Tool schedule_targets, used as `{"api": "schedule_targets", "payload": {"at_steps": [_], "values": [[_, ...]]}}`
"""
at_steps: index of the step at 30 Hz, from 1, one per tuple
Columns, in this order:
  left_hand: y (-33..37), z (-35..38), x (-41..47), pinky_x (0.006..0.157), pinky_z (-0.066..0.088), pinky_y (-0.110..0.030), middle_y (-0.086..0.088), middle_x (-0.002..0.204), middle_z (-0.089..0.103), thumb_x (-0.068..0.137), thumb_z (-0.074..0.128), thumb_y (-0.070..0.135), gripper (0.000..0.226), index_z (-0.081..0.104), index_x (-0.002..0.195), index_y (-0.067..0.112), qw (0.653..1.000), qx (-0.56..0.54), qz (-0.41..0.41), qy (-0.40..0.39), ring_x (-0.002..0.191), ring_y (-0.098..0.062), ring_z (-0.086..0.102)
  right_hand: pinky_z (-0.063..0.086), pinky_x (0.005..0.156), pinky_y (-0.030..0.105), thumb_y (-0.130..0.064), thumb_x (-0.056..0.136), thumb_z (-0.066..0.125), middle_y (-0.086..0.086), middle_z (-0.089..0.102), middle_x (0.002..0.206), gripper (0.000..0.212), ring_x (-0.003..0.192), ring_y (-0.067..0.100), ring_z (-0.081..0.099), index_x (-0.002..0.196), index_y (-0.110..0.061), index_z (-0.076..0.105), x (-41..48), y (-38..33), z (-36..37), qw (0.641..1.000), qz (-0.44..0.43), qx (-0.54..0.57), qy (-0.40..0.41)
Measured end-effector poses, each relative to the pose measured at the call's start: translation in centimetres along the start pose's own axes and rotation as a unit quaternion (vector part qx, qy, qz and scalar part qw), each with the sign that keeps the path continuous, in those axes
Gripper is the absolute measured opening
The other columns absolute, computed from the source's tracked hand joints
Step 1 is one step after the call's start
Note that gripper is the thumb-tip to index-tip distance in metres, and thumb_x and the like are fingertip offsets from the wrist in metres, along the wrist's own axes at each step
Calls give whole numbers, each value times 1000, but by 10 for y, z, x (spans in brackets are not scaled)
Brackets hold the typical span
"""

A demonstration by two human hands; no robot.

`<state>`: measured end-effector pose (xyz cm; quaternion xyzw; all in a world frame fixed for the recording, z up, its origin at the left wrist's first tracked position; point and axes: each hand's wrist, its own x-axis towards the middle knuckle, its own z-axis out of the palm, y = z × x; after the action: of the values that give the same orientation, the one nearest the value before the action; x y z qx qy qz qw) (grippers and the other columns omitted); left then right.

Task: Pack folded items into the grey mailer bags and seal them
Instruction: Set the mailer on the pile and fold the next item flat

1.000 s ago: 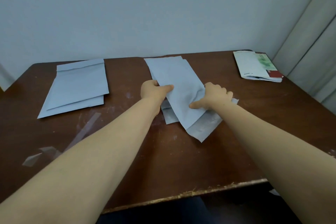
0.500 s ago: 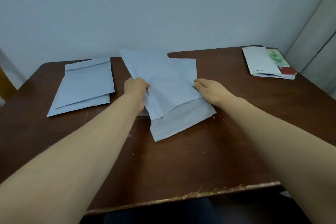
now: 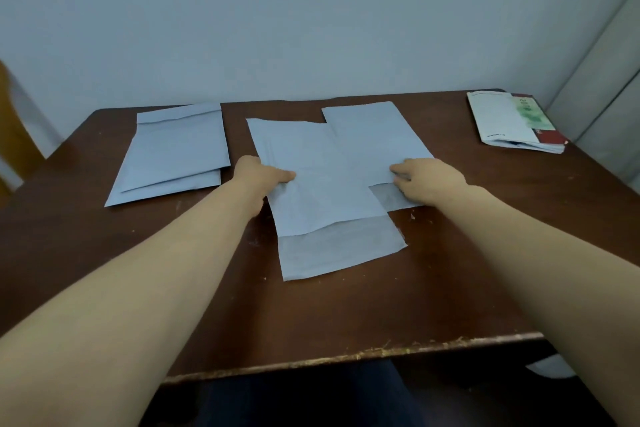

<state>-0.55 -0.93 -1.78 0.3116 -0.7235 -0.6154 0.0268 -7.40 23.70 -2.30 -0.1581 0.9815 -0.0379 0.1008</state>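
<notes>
Head view: left hand (image 3: 266, 177) is pinching the side edge of a flat grey plastic mailer bag (image 3: 329, 211) lying just right of it on the brown wooden bench (image 3: 346, 308). Right hand (image 3: 429, 180) is touching a second grey mailer bag (image 3: 374, 142); grip unclear. Prob. light, floppy, slick: edge pinch is looking safest.

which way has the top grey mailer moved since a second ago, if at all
Yes. The top grey mailer shifted left, toward the mailer stack, partly uncovering another mailer.
</notes>
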Motion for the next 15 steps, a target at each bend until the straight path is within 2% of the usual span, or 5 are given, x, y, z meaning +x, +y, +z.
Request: {"api": "schedule_targets", "payload": {"at_steps": [4, 6, 10, 13, 15], "values": [[-4, -2, -1, 99, 46, -42, -11, 128, 55, 66, 83, 18, 69, 49, 125, 5, 986, 141, 78, 41, 117, -30, 54, 39, 100, 32, -22, 93, 48, 0, 49, 139, 40, 126, 22, 45, 132, -29, 51, -18, -15, -2, 991, -88, 83, 58], [-4, -1, -11, 103, 42, -38, -10, 140, 44, 70, 80, 23, 77, 42, 136, 10, 960, 245, 124, 49, 128, -29, 45, 42, 88, 26, -12, 93, 46, 1, 58, 127, 34, 109, 18, 53, 122, -22, 60, -28, -24, -4, 979, -107, 140, 99], [-4, 9, -37, 85, 47, -29, -1, 148, 37, 82, 68, 20, 55, 50, 134, 14, 916, 326, 232, -35, 129, -21, 43, 43, 55, 23, -14, 87, 50, 10, 67, 86, 22, 66, 19, 54, 95, -4, 69, -38, -33, -11, 980, 7, 192, 56], [-10, 19, -52, 110, 24, -30, -3, 155, 24, 85, 64, 34, 65, 38, 142, 20, 869, 421, 229, -127, 143, -20, 19, 36, 46, 22, -36, 82, 60, 7, 52, 58, 35, 45, 20, 43, 65, -6, 54, -45, -41, -11, 984, 61, 163, -31], [-15, 24, -57, 112, 21, -35, -6, 155, 22, 87, 58, 40, 63, 34, 143, 23, 843, 470, 207, -158, 143, -23, 15, 31, 49, 26, -40, 77, 67, 3, 40, 52, 46, 46, 18, 38, 54, -11, 39, -43, -46, -4, 985, 57, 163, -25]]}}
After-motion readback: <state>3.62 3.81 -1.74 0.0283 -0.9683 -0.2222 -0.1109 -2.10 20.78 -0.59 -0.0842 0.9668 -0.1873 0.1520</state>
